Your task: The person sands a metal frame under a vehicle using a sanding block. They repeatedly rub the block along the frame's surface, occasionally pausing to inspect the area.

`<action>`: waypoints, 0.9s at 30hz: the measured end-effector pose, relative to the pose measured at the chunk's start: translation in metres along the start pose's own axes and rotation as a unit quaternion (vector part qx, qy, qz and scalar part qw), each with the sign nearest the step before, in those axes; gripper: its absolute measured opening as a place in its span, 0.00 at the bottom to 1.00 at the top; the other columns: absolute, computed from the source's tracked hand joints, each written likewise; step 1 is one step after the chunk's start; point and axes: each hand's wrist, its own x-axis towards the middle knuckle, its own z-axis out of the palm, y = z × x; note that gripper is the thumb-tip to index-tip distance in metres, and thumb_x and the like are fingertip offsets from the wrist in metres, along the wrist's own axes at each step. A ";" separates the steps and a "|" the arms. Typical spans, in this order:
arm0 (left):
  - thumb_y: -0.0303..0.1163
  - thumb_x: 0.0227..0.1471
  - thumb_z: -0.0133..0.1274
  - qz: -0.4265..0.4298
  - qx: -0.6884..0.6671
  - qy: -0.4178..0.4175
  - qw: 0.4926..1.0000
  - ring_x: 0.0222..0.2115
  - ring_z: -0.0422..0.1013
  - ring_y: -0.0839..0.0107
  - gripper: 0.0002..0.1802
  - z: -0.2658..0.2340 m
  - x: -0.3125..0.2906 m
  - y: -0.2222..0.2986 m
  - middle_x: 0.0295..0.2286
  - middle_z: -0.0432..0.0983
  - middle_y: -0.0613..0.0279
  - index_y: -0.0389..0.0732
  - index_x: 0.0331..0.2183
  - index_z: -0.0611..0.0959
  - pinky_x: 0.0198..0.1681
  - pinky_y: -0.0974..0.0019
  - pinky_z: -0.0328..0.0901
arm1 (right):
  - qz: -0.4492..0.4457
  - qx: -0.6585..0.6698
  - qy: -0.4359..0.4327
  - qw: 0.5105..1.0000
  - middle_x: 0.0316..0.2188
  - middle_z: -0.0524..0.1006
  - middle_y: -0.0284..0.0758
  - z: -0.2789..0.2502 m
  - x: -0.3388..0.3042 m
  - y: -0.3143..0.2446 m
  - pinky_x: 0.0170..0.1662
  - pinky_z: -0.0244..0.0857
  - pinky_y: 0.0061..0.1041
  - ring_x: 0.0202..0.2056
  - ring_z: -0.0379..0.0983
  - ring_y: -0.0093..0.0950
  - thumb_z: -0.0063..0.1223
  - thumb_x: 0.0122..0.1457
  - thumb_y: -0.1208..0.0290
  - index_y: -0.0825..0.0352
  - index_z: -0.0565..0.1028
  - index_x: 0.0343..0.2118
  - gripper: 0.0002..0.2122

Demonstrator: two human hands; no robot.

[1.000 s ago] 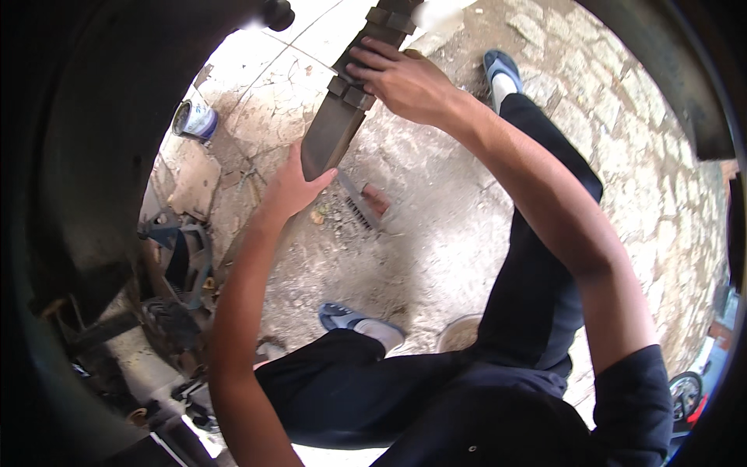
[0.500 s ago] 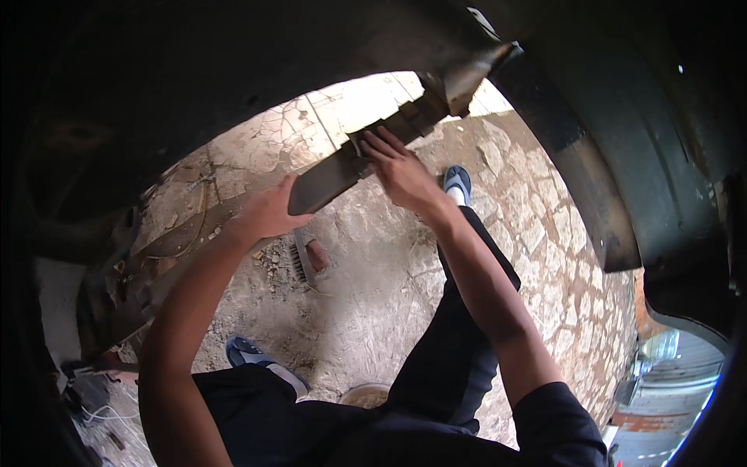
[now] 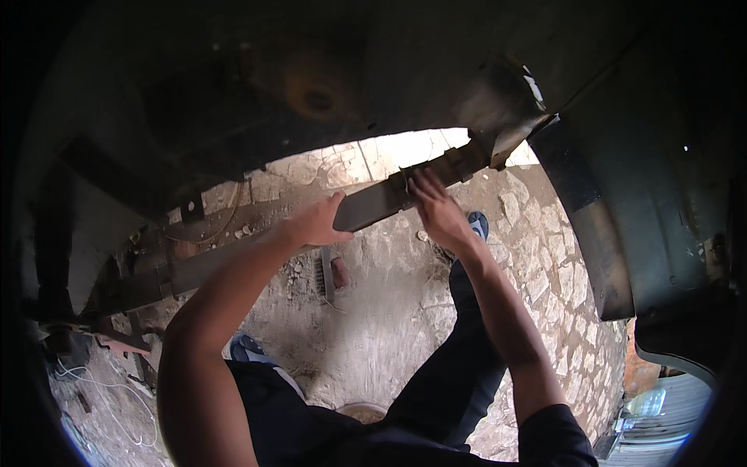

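A long dark metal bar (image 3: 372, 205) runs slantwise in front of me, from the lower left up to the right. Its right part carries several raised clamps or brackets (image 3: 451, 163). My left hand (image 3: 315, 222) grips the bar's middle, thumb on the near edge and fingers over the far side. Farther right, my right hand (image 3: 442, 220) rests with outstretched, slightly blurred fingers on the bar beside a bracket. No tool shows in either hand.
Dark metal panels (image 3: 311, 86) arch overhead, and a curved one (image 3: 661, 218) hangs at the right. On the dusty ground lie a brush (image 3: 325, 274) and a reddish block (image 3: 339, 272). White cable (image 3: 117, 409) lies lower left; a clear bottle (image 3: 647, 402) stands lower right.
The view has shifted, so the bar and both hands appear lower and farther right. My left hand keeps its grip; my right hand's fingers have slid slightly along the bar.
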 end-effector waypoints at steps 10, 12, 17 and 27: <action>0.56 0.46 0.63 -0.026 0.004 -0.031 0.999 0.50 0.71 0.41 0.56 -0.009 -0.003 0.008 0.50 0.71 0.32 0.32 0.63 0.56 0.54 0.51 0.66 | 0.009 0.021 0.028 0.999 0.65 0.63 0.42 0.001 0.000 -0.003 0.69 0.52 0.37 0.69 0.50 0.41 0.43 0.65 0.74 0.70 0.68 0.60 0.20; 0.56 0.46 0.63 -0.033 -0.008 -0.029 0.999 0.50 0.71 0.40 0.55 -0.008 -0.004 0.006 0.49 0.71 0.31 0.33 0.63 0.57 0.54 0.50 0.67 | -0.013 0.028 0.007 0.999 0.65 0.63 0.41 -0.007 0.005 0.006 0.69 0.53 0.38 0.69 0.51 0.40 0.43 0.65 0.75 0.69 0.69 0.60 0.20; 0.56 0.45 0.63 -0.005 -0.010 0.006 1.000 0.49 0.72 0.40 0.54 -0.001 -0.001 0.005 0.48 0.72 0.31 0.33 0.62 0.58 0.53 0.50 0.67 | 0.070 0.025 0.083 0.994 0.66 0.62 0.44 -0.005 -0.001 0.009 0.69 0.54 0.39 0.68 0.52 0.44 0.43 0.64 0.76 0.69 0.69 0.60 0.20; 0.57 0.45 0.63 0.001 0.005 0.009 1.000 0.50 0.71 0.40 0.56 -0.003 0.000 0.005 0.48 0.72 0.32 0.34 0.63 0.56 0.55 0.49 0.66 | 0.073 -0.003 0.067 0.995 0.66 0.62 0.44 0.003 -0.001 0.005 0.68 0.55 0.40 0.68 0.52 0.42 0.42 0.64 0.75 0.73 0.68 0.60 0.21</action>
